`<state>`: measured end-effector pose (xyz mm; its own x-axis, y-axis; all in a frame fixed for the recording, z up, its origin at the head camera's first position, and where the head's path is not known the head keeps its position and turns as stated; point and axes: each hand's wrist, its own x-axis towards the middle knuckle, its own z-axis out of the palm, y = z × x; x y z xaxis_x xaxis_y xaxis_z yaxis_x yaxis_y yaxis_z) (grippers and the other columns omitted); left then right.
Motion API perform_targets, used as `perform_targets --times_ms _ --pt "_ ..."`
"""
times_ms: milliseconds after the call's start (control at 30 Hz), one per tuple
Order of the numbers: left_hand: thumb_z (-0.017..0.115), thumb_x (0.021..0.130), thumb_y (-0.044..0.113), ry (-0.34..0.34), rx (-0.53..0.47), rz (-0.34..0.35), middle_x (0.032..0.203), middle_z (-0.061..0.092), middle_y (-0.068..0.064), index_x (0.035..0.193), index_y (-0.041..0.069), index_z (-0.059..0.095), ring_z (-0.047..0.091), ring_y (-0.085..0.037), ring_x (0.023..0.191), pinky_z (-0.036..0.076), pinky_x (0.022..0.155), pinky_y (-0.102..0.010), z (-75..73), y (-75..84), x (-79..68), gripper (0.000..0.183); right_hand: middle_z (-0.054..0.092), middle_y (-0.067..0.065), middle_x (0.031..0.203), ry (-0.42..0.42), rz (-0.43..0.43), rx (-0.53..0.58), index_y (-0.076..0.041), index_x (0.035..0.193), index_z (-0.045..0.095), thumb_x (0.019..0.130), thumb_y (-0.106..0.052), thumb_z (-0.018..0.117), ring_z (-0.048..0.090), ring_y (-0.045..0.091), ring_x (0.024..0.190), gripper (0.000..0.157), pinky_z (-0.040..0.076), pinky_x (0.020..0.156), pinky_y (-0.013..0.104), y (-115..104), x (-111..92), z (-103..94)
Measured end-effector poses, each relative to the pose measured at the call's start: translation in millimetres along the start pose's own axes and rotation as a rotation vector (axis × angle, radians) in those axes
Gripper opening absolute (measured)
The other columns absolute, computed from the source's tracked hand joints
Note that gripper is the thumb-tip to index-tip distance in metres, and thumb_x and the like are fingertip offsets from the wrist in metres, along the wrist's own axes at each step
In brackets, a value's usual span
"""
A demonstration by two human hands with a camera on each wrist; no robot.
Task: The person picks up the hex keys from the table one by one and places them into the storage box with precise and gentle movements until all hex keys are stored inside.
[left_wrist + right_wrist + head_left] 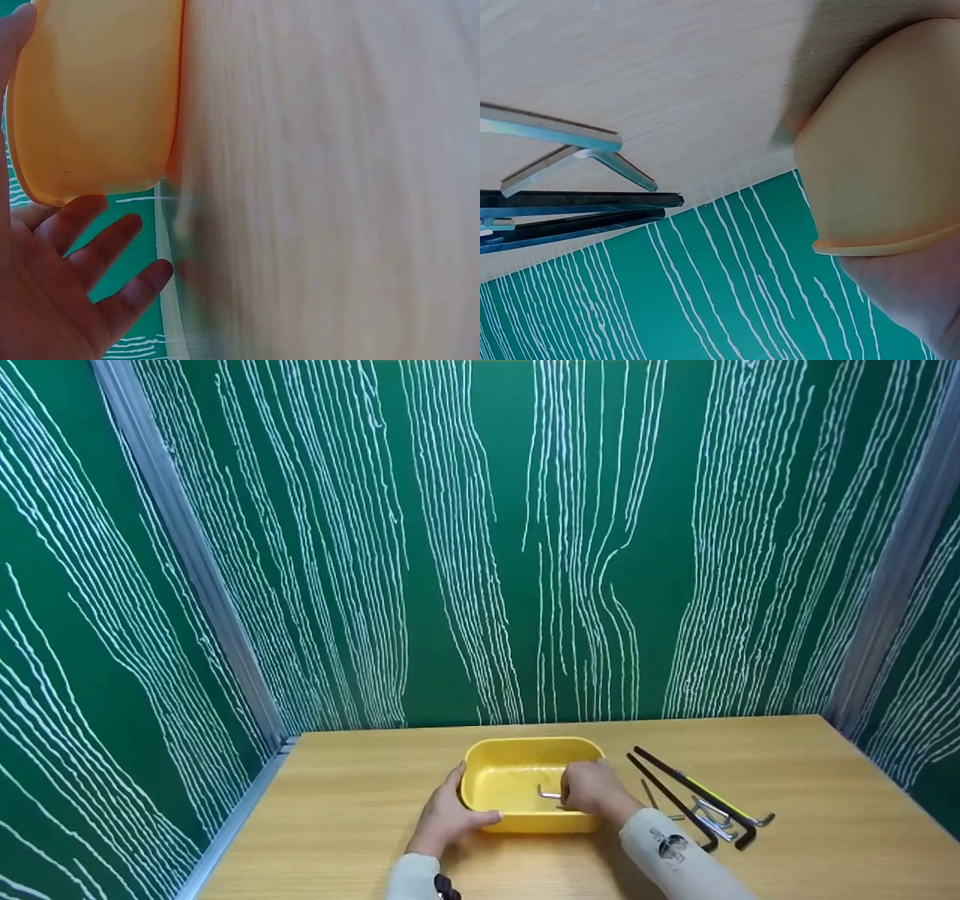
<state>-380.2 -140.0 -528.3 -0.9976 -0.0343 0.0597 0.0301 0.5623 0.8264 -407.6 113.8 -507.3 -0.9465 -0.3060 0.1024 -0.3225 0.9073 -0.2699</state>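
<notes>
A yellow plastic bin (532,823) stands on the table. My left hand (444,817) holds its left end, thumb across the front rim and fingers at the side; in the left wrist view the hand (71,277) has its lower fingers spread apart from the bin (97,97). Inside the bin's right part, my right hand (592,789) is curled round a small silver hex key (550,795), whose bent end sticks out to the left. In the right wrist view only part of the right hand (907,289) shows beyond the bin's rim (885,247); its fingers are hidden.
Right of the bin lie several hex keys: a long black one with a yellow-green label (709,793), another long black one (670,793), and smaller silver ones (711,810). Green walls (517,585) with white wavy lines enclose the wooden table (337,802).
</notes>
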Motion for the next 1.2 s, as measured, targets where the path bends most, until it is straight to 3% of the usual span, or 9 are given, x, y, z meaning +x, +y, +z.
perform_targets --times_ms 167,367,600,867,1200 --pt "0.08 0.038 0.054 0.011 0.019 -0.007 0.135 0.039 0.003 0.137 0.025 0.027 0.042 -0.016 0.114 0.029 0.102 -0.043 -0.1 0.1 1.0 0.116 0.052 -0.012 0.05 0.025 -0.017 -0.042 -0.023 0.051 0.059 0.066 -0.021 0.069 0.044 0.012 0.054 0.018 0.034 0.082 0.046 -0.4 0.4 2.2" --pt "0.08 0.038 0.056 0.013 0.043 -0.008 0.135 0.04 0.003 0.137 0.024 0.027 0.043 -0.016 0.113 0.03 0.102 -0.042 -0.2 0.7 1.0 0.117 0.051 -0.013 0.051 0.072 -0.05 -0.103 -0.023 0.052 0.058 0.063 -0.027 0.069 0.043 0.011 0.052 0.016 0.036 0.064 0.037 1.1 0.1 4.0" --pt "0.08 0.039 0.054 0.007 0.021 -0.008 0.135 0.039 0.002 0.137 0.024 0.027 0.043 -0.016 0.112 0.03 0.102 -0.043 -1.0 0.5 0.4 0.115 0.048 -0.012 0.054 0.097 -0.03 -0.031 -0.023 0.064 0.059 0.063 -0.036 0.067 0.043 0.011 0.055 0.015 0.035 0.065 0.034 0.0 -0.2 0.5" --pt "0.08 0.04 0.054 -0.006 0.019 -0.002 0.136 0.038 0.003 0.137 0.024 0.027 0.042 -0.015 0.114 0.029 0.102 -0.042 0.1 1.0 0.3 0.115 0.052 -0.011 0.061 0.116 -0.042 0.044 -0.021 0.076 0.064 0.066 -0.036 0.066 0.045 0.01 0.058 0.018 0.036 0.057 0.028 0.8 -2.4 -3.0" --pt "0.08 0.038 0.055 0.004 0.032 0.007 0.135 0.039 0.001 0.137 0.022 0.027 0.041 -0.017 0.116 0.029 0.102 -0.043 -0.8 -0.1 2.0 0.118 0.056 -0.006 0.078 0.048 -0.092 0.259 -0.018 0.081 0.064 0.069 -0.026 0.067 0.048 0.013 0.07 0.015 0.044 0.063 0.03 3.8 -4.4 -17.6"
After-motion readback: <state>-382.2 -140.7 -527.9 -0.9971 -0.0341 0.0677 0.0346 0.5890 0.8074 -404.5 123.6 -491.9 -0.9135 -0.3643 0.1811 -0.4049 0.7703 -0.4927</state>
